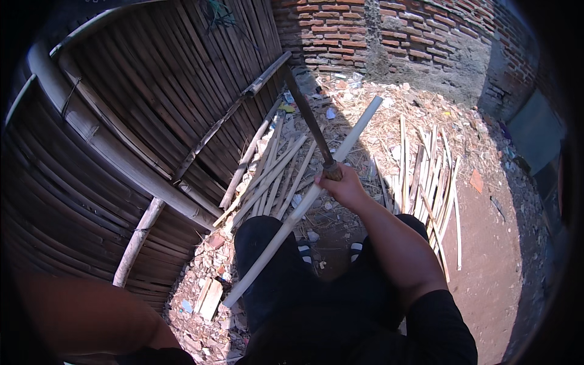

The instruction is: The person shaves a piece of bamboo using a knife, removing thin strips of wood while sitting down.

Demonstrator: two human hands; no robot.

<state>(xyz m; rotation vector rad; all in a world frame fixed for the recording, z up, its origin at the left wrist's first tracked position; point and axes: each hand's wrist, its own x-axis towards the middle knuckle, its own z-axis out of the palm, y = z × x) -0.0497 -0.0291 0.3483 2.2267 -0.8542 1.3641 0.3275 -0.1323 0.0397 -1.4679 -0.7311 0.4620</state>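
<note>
My right hand (345, 187) is closed round the short handle of a machete (308, 115), its long dark blade pointing away toward the bamboo wall. A long pale bamboo pole (267, 250) slants from the lower left to the upper right, passing next to this hand and over my left thigh. The fingers are right at the pole; I cannot tell whether they grip it too. Only part of my left arm shows at the lower left; the left hand is out of view.
Split bamboo strips (431, 176) lie piled on the right, with more strips (277, 173) on the left. A dark bamboo wall (140, 91) with pole rails stands close on the left. Behind is a brick wall (420, 39). Shavings and rubble (401, 103) litter the ground.
</note>
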